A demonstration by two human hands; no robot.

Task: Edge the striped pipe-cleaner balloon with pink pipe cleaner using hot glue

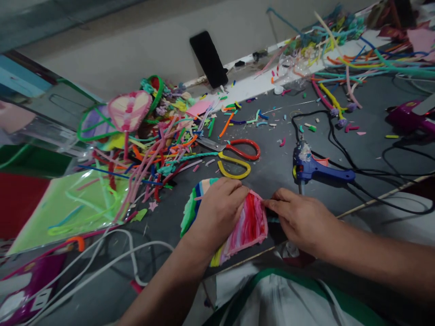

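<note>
A rounded piece made of coloured pipe-cleaner stripes (249,222), green and blue at its left, red and pink at its right, lies at the table's front edge. My left hand (220,206) rests over its middle, fingers closed and pressed on its top. My right hand (295,215) is at the piece's right rim, with thumb and fingertips pinched against the pink edging. What the right fingertips hold is too small to name. Beyond my hands lie scissors (239,145) with red and yellow handles, and a blue glue gun (316,170).
Pipe cleaners (156,149) are heaped at the left, beside a heart-shaped piece (131,111) and a green plastic sheet (81,203). A phone (209,59) leans on the wall. Purple glue guns (411,117) sit at both sides; black cords run at the right, white cords (132,253) at the front left.
</note>
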